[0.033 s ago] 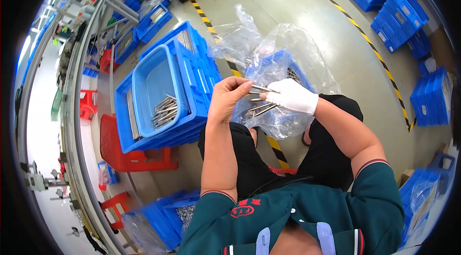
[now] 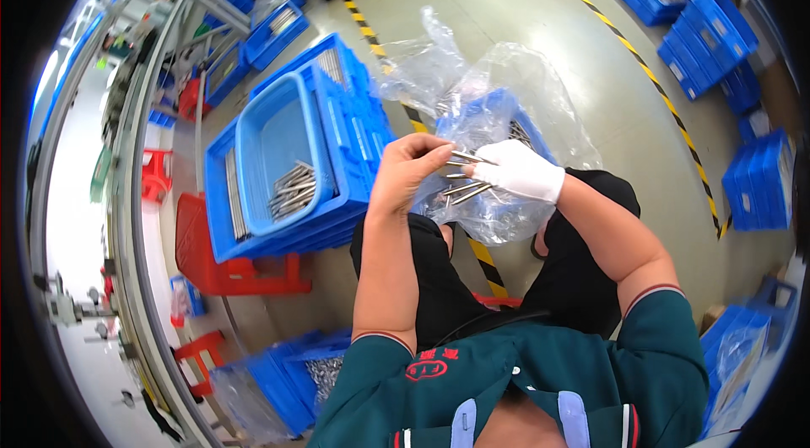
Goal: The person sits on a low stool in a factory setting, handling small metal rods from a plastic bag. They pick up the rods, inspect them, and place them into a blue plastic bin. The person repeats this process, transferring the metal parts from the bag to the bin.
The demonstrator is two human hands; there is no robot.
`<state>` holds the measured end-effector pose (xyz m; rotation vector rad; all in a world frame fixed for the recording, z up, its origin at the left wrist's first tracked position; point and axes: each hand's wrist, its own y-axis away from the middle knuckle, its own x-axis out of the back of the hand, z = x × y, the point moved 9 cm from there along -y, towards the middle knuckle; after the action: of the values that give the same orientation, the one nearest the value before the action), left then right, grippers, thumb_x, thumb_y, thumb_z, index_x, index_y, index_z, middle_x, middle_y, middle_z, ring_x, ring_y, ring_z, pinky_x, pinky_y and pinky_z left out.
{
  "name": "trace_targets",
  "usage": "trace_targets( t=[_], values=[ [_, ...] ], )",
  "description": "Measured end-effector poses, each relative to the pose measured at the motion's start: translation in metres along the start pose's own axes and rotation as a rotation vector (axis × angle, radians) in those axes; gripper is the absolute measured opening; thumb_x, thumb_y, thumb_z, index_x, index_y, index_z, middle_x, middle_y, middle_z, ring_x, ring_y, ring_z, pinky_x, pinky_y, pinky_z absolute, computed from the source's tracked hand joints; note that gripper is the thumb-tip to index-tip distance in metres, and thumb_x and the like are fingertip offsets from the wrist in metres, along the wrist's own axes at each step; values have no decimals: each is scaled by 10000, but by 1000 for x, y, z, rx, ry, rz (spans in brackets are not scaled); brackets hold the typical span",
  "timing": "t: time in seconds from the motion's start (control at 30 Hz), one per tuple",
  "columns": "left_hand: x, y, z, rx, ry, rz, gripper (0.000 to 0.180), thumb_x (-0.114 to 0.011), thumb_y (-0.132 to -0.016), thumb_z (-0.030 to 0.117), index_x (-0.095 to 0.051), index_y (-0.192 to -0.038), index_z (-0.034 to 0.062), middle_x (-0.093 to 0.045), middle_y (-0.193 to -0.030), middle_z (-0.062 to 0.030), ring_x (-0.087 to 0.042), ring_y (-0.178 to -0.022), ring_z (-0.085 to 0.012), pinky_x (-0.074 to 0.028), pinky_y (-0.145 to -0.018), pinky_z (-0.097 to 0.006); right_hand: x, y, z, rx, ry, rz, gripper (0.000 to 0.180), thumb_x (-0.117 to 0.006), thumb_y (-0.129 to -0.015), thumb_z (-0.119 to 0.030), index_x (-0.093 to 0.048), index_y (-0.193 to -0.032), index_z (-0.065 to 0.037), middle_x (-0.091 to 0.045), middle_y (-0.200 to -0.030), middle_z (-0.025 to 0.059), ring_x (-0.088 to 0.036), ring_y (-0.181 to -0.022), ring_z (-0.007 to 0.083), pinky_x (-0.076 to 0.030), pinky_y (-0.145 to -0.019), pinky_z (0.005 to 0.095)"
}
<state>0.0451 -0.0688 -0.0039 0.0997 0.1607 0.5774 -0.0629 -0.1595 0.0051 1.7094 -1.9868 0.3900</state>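
My right hand (image 2: 521, 171), in a white glove, is closed around several thin metal rods (image 2: 467, 192) that stick out toward the left. My bare left hand (image 2: 411, 170) pinches the end of the uppermost rod (image 2: 464, 155) between thumb and fingers, while the rod's other end lies at the right hand's fingers. Beneath both hands is a blue crate (image 2: 530, 129) lined with a clear plastic bag (image 2: 557, 98), with more metal rods inside. To the left, a light blue tray (image 2: 268, 110) holds a heap of similar rods (image 2: 293, 189).
The tray rests on stacked blue crates (image 2: 359, 132), with rods along their sides, over a red stool (image 2: 198, 250). A metal-framed bench (image 2: 139, 220) runs along the left. More blue crates (image 2: 709, 30) stand at the right. Yellow-black tape (image 2: 641, 60) marks the floor.
The whole view has shifted slightly. Both hands keep nearly the same pose and hold on the rods.
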Motion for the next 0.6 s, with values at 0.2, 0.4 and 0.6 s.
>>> trace_targets(
  t=[0.2,0.4,0.6],
  values=[
    [4,1,1,-10,0,40,229,-738,-788,185,-682,-882,-16,-642,-782,-28,-554,-734,-96,-423,-700,-237,-5,-2,13,-68,-66,17,320,-583,-889,-322,-633,-847,-9,-580,-692,136,-531,-637,217,-430,-628,338],
    [48,0,-19,-42,144,276,208,-680,-855,214,-678,-837,7,-614,-737,-6,-458,-623,-44,-360,-563,-214,9,-12,-28,-134,-236,55,237,-596,-897,-229,-612,-850,3,-483,-671,-3,-446,-659,73,-404,-608,257],
    [19,-10,-21,-451,-209,180,450,-662,-830,232,-557,-1195,-9,-569,-1238,-183,-526,-1172,-291,-394,-983,-401,-28,-66,-163,407,-55,-40,201,-542,-875,-178,-592,-983,-16,-593,-809,154,-573,-741,270,-456,-703,343]
  ],
)
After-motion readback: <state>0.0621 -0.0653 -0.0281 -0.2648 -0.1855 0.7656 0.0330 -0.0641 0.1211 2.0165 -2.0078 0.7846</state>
